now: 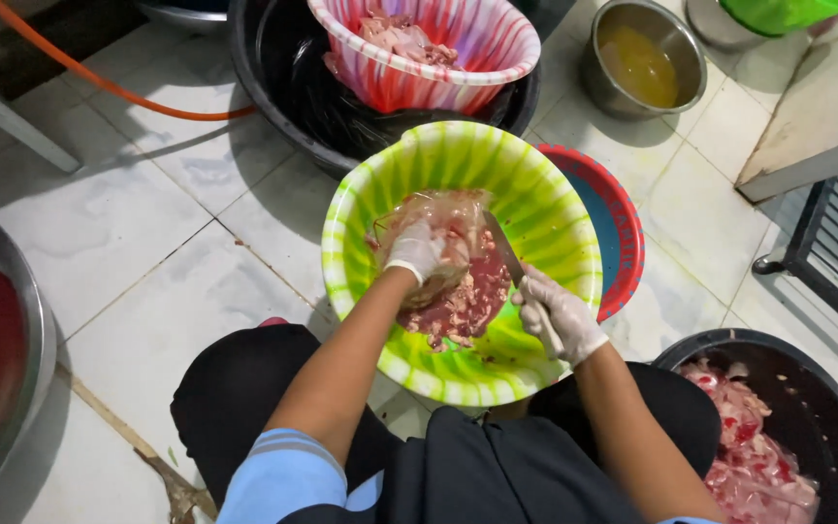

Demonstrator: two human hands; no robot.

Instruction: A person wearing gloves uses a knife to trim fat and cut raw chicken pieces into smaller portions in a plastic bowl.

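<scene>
Green-striped plastic basin [545, 209] on the tiled floor holds raw meat [463, 301]; the gloved left hand [417, 250] clamps a slick piece, the gloved right hand [560, 315] closes its grip round a knife [506, 254].

I see my gloved left hand [417, 250] pressing a clear bag of raw meat [448, 238] at the middle of the green striped basin [545, 204], meat pieces [463, 306] lying beneath. My gloved right hand [560, 315] grips what looks like a knife [504, 254] near the basin's right rim. A black tub of meat [826, 388] sits at the floor's lower right corner.
</scene>
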